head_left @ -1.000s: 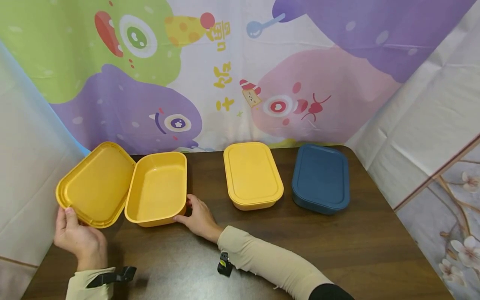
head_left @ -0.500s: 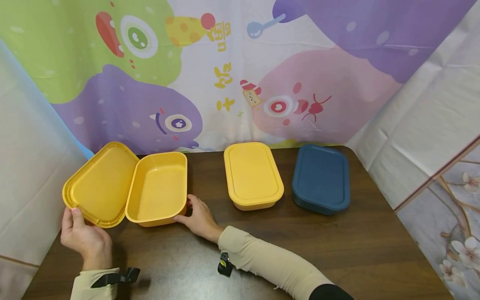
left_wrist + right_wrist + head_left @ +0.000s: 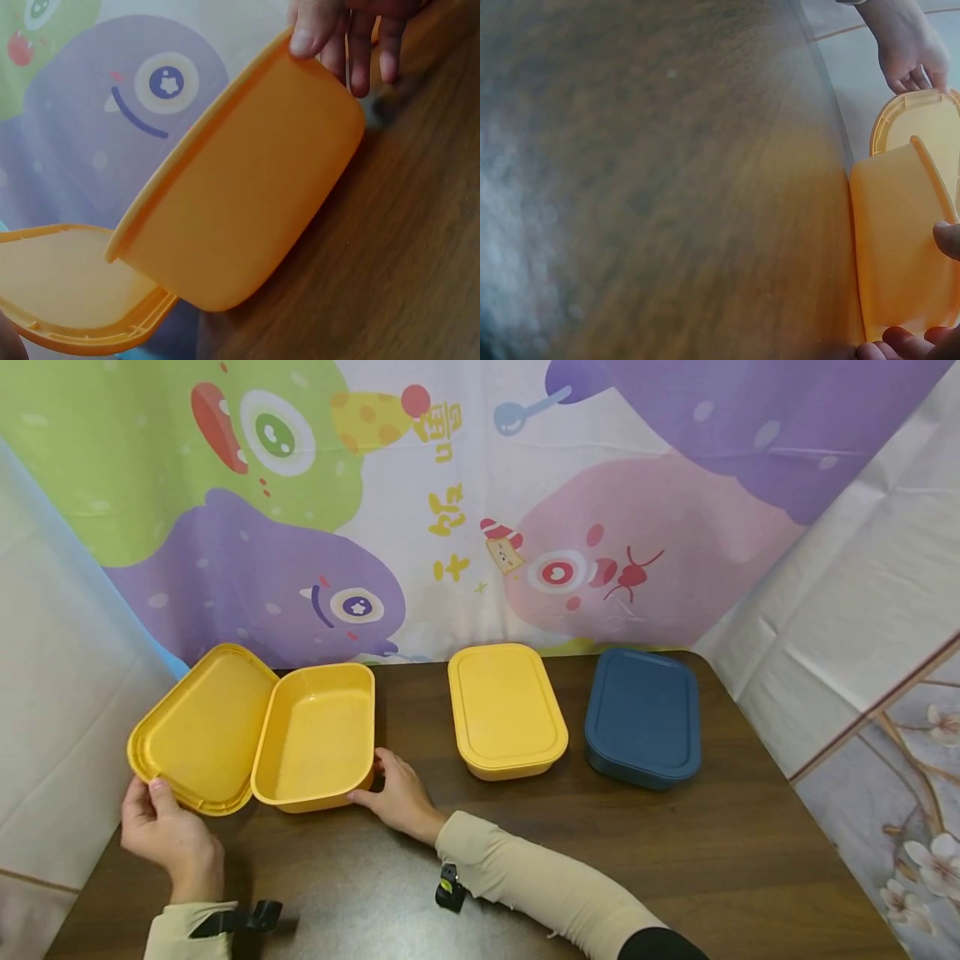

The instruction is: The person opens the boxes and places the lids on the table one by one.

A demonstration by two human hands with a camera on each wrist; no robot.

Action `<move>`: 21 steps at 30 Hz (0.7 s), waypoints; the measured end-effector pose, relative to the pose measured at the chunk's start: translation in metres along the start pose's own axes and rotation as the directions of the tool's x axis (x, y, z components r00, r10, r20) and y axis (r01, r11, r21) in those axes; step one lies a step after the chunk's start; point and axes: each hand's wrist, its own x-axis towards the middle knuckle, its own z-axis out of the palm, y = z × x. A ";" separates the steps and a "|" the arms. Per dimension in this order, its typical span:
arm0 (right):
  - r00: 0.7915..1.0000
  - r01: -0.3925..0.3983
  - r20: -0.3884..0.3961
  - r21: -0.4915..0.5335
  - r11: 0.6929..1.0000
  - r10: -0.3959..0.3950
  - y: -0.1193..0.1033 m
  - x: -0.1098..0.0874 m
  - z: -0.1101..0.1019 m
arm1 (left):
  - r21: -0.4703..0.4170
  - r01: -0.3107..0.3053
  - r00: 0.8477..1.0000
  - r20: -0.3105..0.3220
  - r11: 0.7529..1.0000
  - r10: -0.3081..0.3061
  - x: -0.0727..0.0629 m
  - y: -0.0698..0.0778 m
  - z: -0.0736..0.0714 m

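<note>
A yellow lid [image 3: 206, 731] leans beside an uncovered yellow lunch box [image 3: 318, 739], its inner side with the rim groove showing. At the lid's near left corner, my left hand [image 3: 168, 835] pinches the edge between thumb and fingers. My right hand [image 3: 401, 797] grips the near right corner of the lunch box, which is bare inside and sits on the table. In the left wrist view, the right thumb lies on the rim of the box [image 3: 240, 180] and the fingers reach behind the corner. The right wrist view shows the lid [image 3: 922, 124] standing behind the box wall.
A lidded yellow lunch box [image 3: 506, 710] stands right of the middle, and a lidded blue one [image 3: 642, 718] farther right. The brown wooden table [image 3: 480, 843] meets a printed cartoon curtain [image 3: 465, 510] at the back. White cloth [image 3: 60, 710] hangs along the left side.
My left hand has shifted the lid slightly to the right, closer to the box and steeper. The right hand and the lunch box have stayed put.
</note>
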 end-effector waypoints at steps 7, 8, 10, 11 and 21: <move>1.000 -0.011 0.017 0.003 1.000 0.011 -0.002 0.000 -0.001 | 0.089 0.011 0.999 -0.042 0.996 -0.007 0.003 0.000 -0.003; 1.000 -0.011 0.018 0.002 1.000 0.011 -0.002 0.000 -0.001 | 0.111 0.014 0.999 -0.046 0.994 -0.009 0.004 0.000 -0.004; 1.000 -0.010 0.018 -0.002 1.000 0.010 -0.002 0.000 -0.001 | 0.133 0.021 0.999 -0.052 0.991 -0.014 0.004 0.001 -0.005; 1.000 -0.009 0.018 -0.005 1.000 0.009 -0.003 0.000 -0.001 | 0.141 0.024 0.998 -0.053 0.990 -0.017 0.004 0.002 -0.006; 1.000 -0.009 0.023 -0.005 1.000 0.009 -0.003 -0.001 -0.002 | 0.236 0.077 0.995 -0.075 0.969 -0.061 0.006 0.003 -0.012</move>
